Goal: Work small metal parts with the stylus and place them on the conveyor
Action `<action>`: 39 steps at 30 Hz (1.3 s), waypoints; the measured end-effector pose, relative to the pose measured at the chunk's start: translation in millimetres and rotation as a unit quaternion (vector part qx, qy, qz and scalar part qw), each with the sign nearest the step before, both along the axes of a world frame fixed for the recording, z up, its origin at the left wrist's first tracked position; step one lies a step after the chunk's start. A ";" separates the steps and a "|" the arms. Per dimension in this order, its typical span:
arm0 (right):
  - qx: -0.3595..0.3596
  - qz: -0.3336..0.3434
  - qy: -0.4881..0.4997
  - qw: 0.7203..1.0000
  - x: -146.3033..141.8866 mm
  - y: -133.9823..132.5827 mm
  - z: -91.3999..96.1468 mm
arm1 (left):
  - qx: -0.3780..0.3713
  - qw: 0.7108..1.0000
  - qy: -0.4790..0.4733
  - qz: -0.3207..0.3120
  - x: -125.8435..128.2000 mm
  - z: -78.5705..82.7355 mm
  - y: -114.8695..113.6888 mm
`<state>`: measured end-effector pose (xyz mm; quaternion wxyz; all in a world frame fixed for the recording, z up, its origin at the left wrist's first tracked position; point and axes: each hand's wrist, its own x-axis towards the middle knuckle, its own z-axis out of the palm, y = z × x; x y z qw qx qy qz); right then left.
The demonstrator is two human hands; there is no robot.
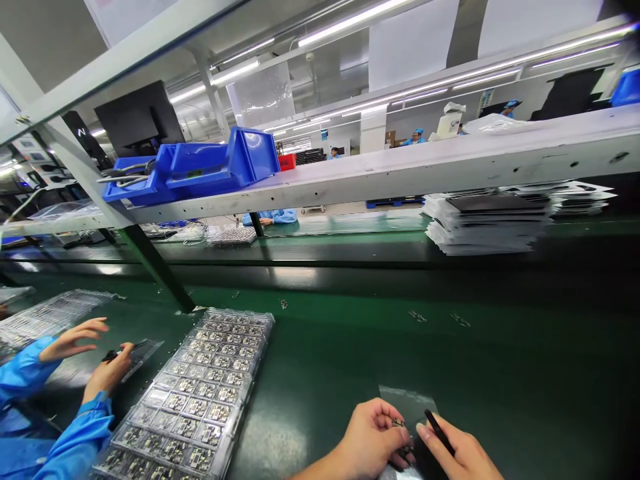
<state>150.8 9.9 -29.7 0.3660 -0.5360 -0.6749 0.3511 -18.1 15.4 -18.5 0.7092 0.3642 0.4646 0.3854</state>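
My left hand (373, 440) pinches a small metal part (399, 423) between thumb and fingers, low in the frame. My right hand (457, 455) holds slim black tweezers (439, 432), their tip close to that part. Under both hands lies a clear plastic sheet (407, 403), partly hidden by them. To the left stands a clear tray (190, 393) filled with rows of small metal-and-dark components. Beyond it, a co-worker's blue-sleeved hands (95, 353) work over a dark flat piece with a black tool.
A green bench mat (350, 347) carries a few loose small parts (417, 316). Another clear tray (50, 313) lies at far left. Above runs a white shelf (350, 180) with blue bins (220, 163), beside a stack of sheets (485, 223). A steel upright (155, 267) stands left.
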 end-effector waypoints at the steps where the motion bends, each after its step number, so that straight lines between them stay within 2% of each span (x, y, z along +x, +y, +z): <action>1: -0.015 0.012 0.007 1.000 0.2 0.1 0.3 | -0.002 1.000 -0.010 0.002 -0.4 1.8 -0.6; 7: -0.077 0.008 0.082 0.994 -0.8 0.3 -1.1 | -0.022 0.998 -0.057 -0.007 -1.4 12.6 -4.5; 12: -0.187 0.008 0.210 0.959 -7.5 -4.1 6.0 | -0.031 0.998 -0.040 -0.037 -4.0 19.2 -7.8; 18: -0.205 -0.004 0.268 0.941 -4.2 -5.1 14.1 | -0.037 0.996 -0.029 -0.077 -8.4 26.8 -7.3; 22: -0.207 -0.004 0.263 0.942 -0.8 -5.2 12.5 | -0.047 0.995 -0.024 -0.084 -8.0 28.1 -7.9; 25: -0.186 0.001 0.234 0.954 0.9 -5.0 13.0 | -0.041 0.996 -0.018 -0.080 -8.0 27.5 -7.9; 33: -0.134 0.057 0.155 0.977 4.9 -4.9 29.3 | -0.028 0.996 -0.014 -0.084 -10.1 22.1 -7.9; 39: -0.103 0.047 0.097 0.989 5.8 -6.5 28.7 | -0.017 0.996 -0.003 -0.090 -9.8 20.0 -8.4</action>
